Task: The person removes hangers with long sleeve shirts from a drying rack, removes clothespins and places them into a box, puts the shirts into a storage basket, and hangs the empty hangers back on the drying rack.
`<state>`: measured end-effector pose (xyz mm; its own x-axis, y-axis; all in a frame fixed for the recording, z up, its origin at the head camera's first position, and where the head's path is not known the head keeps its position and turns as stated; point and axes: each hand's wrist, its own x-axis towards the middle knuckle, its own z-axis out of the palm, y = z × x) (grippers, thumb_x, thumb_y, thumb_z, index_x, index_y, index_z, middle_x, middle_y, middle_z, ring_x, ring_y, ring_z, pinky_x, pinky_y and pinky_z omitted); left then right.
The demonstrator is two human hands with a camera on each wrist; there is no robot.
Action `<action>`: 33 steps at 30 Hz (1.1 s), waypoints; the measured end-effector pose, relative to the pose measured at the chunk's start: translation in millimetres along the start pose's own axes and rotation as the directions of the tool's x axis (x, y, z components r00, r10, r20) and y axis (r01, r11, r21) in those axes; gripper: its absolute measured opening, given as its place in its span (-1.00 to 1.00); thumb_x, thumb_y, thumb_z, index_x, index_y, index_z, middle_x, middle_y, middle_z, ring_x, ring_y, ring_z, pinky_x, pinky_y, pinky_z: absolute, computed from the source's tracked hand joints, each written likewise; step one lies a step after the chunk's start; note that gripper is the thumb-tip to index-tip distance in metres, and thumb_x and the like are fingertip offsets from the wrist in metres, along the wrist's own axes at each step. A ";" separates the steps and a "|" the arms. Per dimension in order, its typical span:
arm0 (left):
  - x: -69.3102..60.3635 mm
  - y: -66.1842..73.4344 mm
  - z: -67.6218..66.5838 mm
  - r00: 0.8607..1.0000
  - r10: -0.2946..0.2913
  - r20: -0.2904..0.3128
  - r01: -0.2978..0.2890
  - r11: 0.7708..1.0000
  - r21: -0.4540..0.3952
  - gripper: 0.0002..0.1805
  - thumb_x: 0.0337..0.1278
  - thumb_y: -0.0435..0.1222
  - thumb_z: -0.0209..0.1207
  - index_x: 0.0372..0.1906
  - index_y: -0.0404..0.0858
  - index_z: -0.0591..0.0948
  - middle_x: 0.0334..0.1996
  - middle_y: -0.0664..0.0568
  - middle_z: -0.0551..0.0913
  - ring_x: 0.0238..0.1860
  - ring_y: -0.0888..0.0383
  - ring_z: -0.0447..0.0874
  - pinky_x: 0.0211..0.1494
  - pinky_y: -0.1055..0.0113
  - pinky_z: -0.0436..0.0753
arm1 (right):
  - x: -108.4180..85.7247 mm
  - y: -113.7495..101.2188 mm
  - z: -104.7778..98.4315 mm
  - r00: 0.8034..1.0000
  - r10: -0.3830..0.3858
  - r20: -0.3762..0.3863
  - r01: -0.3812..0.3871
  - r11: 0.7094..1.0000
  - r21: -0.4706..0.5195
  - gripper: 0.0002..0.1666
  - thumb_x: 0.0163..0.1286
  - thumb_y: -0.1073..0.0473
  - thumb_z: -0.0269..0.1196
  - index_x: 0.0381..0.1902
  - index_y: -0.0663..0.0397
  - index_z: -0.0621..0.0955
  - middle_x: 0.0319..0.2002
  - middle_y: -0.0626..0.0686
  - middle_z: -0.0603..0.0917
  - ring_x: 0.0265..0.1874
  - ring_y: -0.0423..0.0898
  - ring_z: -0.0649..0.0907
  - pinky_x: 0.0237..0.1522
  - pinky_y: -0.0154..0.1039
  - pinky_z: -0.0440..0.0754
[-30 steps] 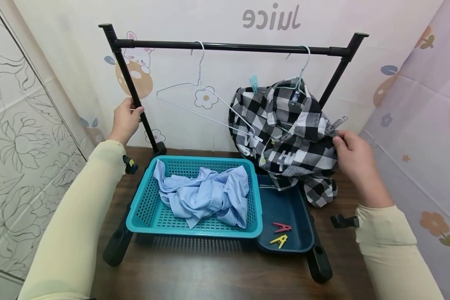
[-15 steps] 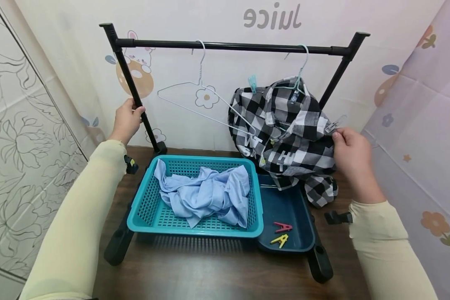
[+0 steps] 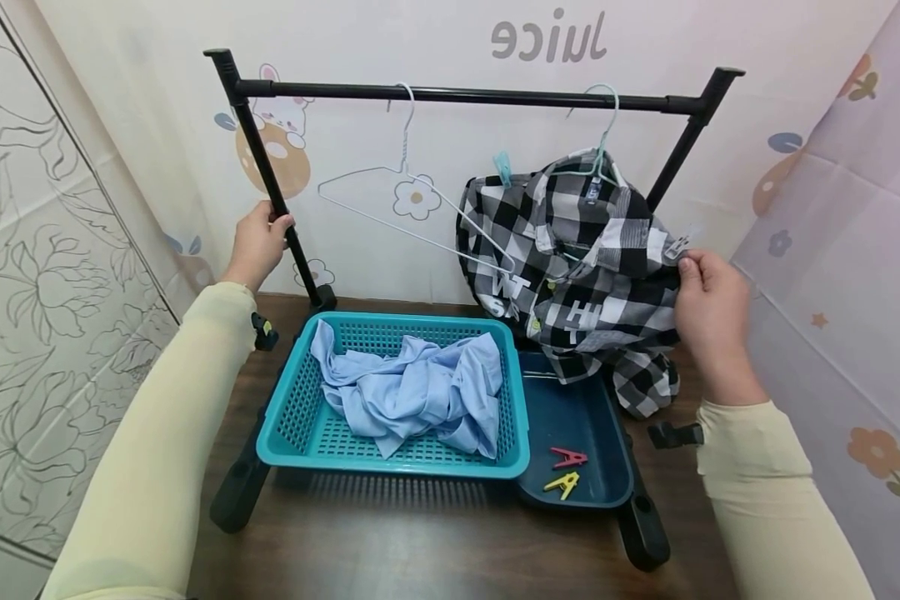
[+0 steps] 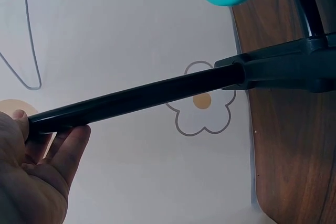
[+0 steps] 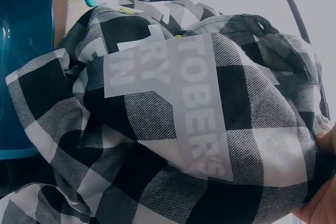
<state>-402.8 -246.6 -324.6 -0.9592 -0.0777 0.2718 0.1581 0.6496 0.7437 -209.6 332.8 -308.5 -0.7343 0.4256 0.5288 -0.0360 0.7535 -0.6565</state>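
Note:
A black-and-white checked shirt [image 3: 607, 267] with white lettering hangs from a pale green wire hanger [image 3: 598, 158] on the right of the rack. My right hand [image 3: 712, 321] pinches the shirt's right edge, just below a grey clothespin [image 3: 677, 244]. A light blue clothespin [image 3: 502, 169] clips the shirt's left shoulder to the hanger. My left hand [image 3: 257, 246] grips the left post [image 4: 136, 95] of the black rack, thumb and fingers around it. A bare white wire hanger [image 3: 403, 171] hangs left of the shirt, its right corner in front of the cloth.
A teal basket [image 3: 390, 471] holding a crumpled light blue cloth [image 3: 412, 387] stands between the rack's feet. It overlaps a dark blue tray [image 3: 607, 450] with a red clothespin [image 3: 568, 457] and a yellow clothespin [image 3: 563, 485]. The rack's foot [image 3: 642, 529] reaches forward at right.
My right hand has moved slightly up and right, drawing the shirt's right shoulder a little outward; the grey clothespin shows less above my fingers. My left hand stays on the post.

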 end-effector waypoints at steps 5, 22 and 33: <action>-4.9 -9.5 3.5 0.999 -0.030 0.019 0.030 1.000 -0.004 -0.45 0.61 0.03 -0.12 0.44 -0.21 0.34 0.33 -0.18 0.48 0.28 -0.08 0.59 0.29 0.04 0.61 | -0.1 1.5 3.4 0.999 -0.014 -0.046 0.014 1.000 0.001 -0.56 0.66 0.05 0.01 0.09 0.26 0.68 -0.14 0.22 0.64 -0.34 -0.23 0.38 -0.28 -0.34 0.25; 6.0 -25.9 6.1 0.997 -0.021 0.070 0.020 1.000 0.010 -0.50 0.64 -0.01 -0.14 0.35 -0.27 0.40 0.29 -0.20 0.51 0.24 -0.09 0.63 0.21 0.12 0.67 | -0.6 0.2 9.4 0.996 0.027 -0.081 -0.023 0.998 0.054 -0.55 0.65 0.01 0.05 0.09 0.23 0.70 -0.13 0.07 0.64 -0.37 -0.33 0.40 -0.31 -0.40 0.29; 29.7 -13.8 -6.8 0.996 -0.002 0.090 0.001 1.000 0.014 -0.49 0.64 0.00 -0.15 0.36 -0.27 0.39 0.31 -0.21 0.50 0.26 -0.11 0.61 0.24 0.09 0.65 | 0.2 1.0 8.6 0.996 -0.009 -0.093 0.011 1.000 0.021 -0.58 0.64 0.06 0.07 0.04 0.26 0.71 -0.19 0.08 0.68 -0.41 -0.31 0.39 -0.37 -0.41 0.27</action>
<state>-431.9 -263.0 -322.7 -0.9768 -0.0111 0.2141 0.1537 0.6598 0.7356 -215.6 329.3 -313.7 -0.6678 0.4634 0.5825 -0.0589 0.7473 -0.6619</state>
